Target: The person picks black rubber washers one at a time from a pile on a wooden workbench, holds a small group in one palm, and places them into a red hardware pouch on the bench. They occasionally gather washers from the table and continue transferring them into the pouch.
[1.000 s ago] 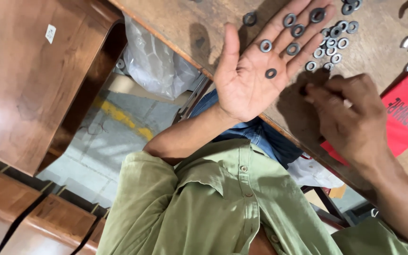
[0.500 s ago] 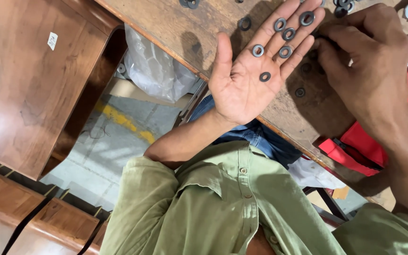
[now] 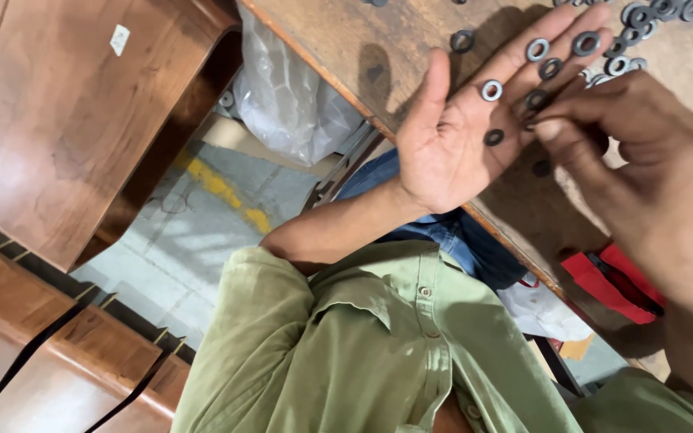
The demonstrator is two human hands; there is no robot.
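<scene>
Now moved from bench pile down onto left hand (image 3: 451, 152): right hand (image 3: 635, 168), fingertips pinched over dark washer (image 3: 536, 100) on left fingers, grip unclear. Left palm flat open, carrying washers (image 3: 491, 90), above bench (image 3: 378, 48) near edge.

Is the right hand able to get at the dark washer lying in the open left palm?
Probably yes: the right hand has its fingertips just beside the dark washer, and the left hand lies flat and open, with nothing covering it.
</scene>
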